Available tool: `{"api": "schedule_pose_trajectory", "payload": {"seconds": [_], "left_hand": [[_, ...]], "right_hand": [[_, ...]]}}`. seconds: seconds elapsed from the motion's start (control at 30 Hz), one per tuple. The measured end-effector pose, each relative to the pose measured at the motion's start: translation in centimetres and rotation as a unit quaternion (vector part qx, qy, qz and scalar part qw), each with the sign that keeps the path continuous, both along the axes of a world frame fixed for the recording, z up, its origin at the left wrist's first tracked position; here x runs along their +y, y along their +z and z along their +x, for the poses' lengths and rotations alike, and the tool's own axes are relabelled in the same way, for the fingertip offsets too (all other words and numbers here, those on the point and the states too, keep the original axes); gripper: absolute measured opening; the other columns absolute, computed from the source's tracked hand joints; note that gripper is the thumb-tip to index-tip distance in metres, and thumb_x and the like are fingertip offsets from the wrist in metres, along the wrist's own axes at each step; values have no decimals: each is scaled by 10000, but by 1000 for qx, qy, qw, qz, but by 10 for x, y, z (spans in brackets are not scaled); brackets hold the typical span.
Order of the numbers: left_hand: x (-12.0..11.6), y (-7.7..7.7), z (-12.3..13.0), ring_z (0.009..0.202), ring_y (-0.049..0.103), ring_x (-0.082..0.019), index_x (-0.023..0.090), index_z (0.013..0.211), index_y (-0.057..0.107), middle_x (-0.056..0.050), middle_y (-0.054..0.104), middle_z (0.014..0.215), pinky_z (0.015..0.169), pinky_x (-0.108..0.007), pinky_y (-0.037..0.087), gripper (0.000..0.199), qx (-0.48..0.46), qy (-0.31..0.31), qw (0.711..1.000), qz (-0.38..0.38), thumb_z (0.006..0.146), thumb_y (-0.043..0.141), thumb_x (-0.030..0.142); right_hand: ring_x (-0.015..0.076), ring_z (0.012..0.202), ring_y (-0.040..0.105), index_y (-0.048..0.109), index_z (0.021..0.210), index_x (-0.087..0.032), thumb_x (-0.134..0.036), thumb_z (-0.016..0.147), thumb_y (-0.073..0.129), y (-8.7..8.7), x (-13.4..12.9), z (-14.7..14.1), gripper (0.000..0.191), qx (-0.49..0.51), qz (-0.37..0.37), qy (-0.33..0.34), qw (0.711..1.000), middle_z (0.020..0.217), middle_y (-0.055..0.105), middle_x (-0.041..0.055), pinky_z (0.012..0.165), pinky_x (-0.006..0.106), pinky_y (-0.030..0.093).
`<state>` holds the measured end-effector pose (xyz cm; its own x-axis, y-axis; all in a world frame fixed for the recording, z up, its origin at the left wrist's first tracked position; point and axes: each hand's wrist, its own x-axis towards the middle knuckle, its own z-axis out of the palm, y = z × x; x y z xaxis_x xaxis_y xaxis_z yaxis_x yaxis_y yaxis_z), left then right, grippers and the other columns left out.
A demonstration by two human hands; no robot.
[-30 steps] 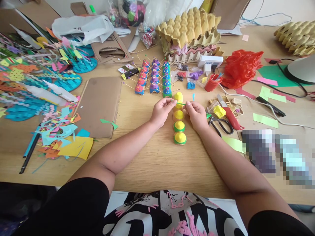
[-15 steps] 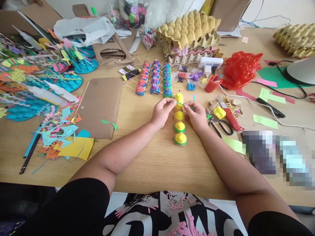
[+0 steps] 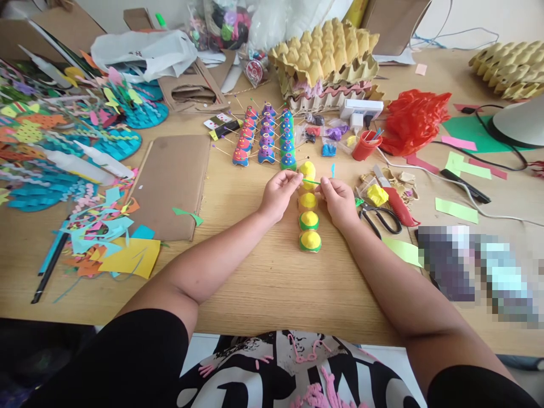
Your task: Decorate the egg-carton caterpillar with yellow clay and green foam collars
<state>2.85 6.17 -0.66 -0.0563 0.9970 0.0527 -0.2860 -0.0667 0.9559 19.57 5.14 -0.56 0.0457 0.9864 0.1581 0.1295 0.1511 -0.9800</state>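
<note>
Between the fingertips of my left hand (image 3: 278,195) and my right hand (image 3: 339,199) stretches a thin green clay strip (image 3: 311,182), each hand pinching one end. It hangs over a row of egg-carton cups (image 3: 308,202) covered in yellow clay. The two nearest cups have green clay around their bases; the far ones are partly hidden by the strip and fingers. Just beyond stand three finished-looking carton strips: a red one (image 3: 245,139), a purple one (image 3: 267,136) and a blue-green one (image 3: 287,139), dotted with small spots and stuck with pins.
Scissors (image 3: 379,218), a red-handled knife (image 3: 399,205) and a lump of yellow clay (image 3: 377,195) lie to the right, near a red cup (image 3: 366,145). On the left are a cardboard sheet (image 3: 172,181) and paper scraps (image 3: 100,226). Egg trays (image 3: 327,54) are stacked behind.
The green strip is now straighter between my hands, and my right fingers have curled in more. The whole view has shifted slightly.
</note>
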Motion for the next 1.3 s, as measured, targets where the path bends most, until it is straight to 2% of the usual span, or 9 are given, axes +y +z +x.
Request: {"api": "schedule_pose_trajectory", "payload": {"seconds": [0.1, 0.2, 0.37, 0.47, 0.63, 0.8, 0.9, 1.1, 1.3], "left_hand": [[-1, 0, 0, 876, 715, -121, 195, 918, 752, 0, 773, 884, 898, -262, 553, 74, -10, -5, 1000, 4, 921, 795, 255], [0, -3, -1, 951, 738, -144, 200, 1007, 794, -24, 807, 978, 941, -284, 559, 100, -12, -10, 1000, 7, 920, 787, 248], [3, -8, -2, 903, 717, -140, 206, 1059, 825, -36, 817, 984, 839, -269, 558, 178, -7, -1, 1000, 10, 920, 785, 310], [3, -10, -2, 878, 713, -130, 205, 1019, 817, -30, 813, 941, 813, -255, 550, 189, -17, 3, 1000, 16, 909, 801, 357], [3, -8, -1, 787, 683, -108, 190, 885, 754, -6, 765, 833, 785, -248, 535, 251, -24, 11, 1000, 8, 892, 834, 428], [2, -5, -1, 765, 668, -105, 189, 835, 709, 1, 731, 792, 771, -246, 519, 315, -3, 13, 1000, -16, 931, 790, 478], [1, -7, -1, 768, 669, -107, 192, 843, 728, -1, 740, 799, 764, -244, 521, 315, -13, 10, 1000, -10, 914, 803, 490], [2, -9, -2, 816, 685, -113, 217, 946, 824, -15, 787, 870, 793, -243, 541, 232, -29, 2, 1000, 8, 859, 845, 431], [3, -9, -2, 835, 698, -118, 224, 974, 832, -23, 809, 929, 797, -248, 542, 225, -34, 8, 999, 1, 834, 861, 399]], "right_hand": [[120, 607, 404, 699, 783, -220, -841, 802, 696, 0, 1, 0, 621, 3, -7, 0, 1000, 617, 490, -43, 590, 297, 342], [135, 687, 483, 694, 858, -229, -739, 802, 763, 1, 1, 0, 518, 4, 5, 2, 1000, 729, 592, -23, 641, 292, 412], [144, 698, 491, 703, 883, -232, -669, 806, 786, 1, 1, 0, 451, 8, 1, 4, 1000, 732, 589, -21, 645, 298, 416], [135, 668, 467, 698, 849, -226, -714, 822, 762, 0, 0, 0, 493, 8, -4, 2, 1000, 711, 568, -24, 631, 302, 393], [120, 585, 372, 692, 752, -221, -866, 810, 663, -3, 2, 1, 648, 17, -4, 3, 1000, 592, 448, -41, 579, 311, 310], [117, 582, 366, 596, 660, -226, -906, 809, 615, -3, 3, 0, 696, 33, -12, 6, 999, 595, 467, -33, 595, 321, 317], [123, 609, 387, 617, 717, -231, -849, 828, 660, -3, 2, 0, 629, 36, -7, 2, 999, 623, 476, -37, 608, 311, 339], [133, 683, 481, 707, 864, -232, -629, 802, 819, -1, 2, 0, 417, 30, 4, -5, 1000, 723, 587, -29, 655, 298, 410], [121, 655, 440, 693, 815, -225, -645, 751, 851, 2, 2, 0, 453, 53, -8, -13, 998, 695, 557, -40, 642, 298, 384]]}}
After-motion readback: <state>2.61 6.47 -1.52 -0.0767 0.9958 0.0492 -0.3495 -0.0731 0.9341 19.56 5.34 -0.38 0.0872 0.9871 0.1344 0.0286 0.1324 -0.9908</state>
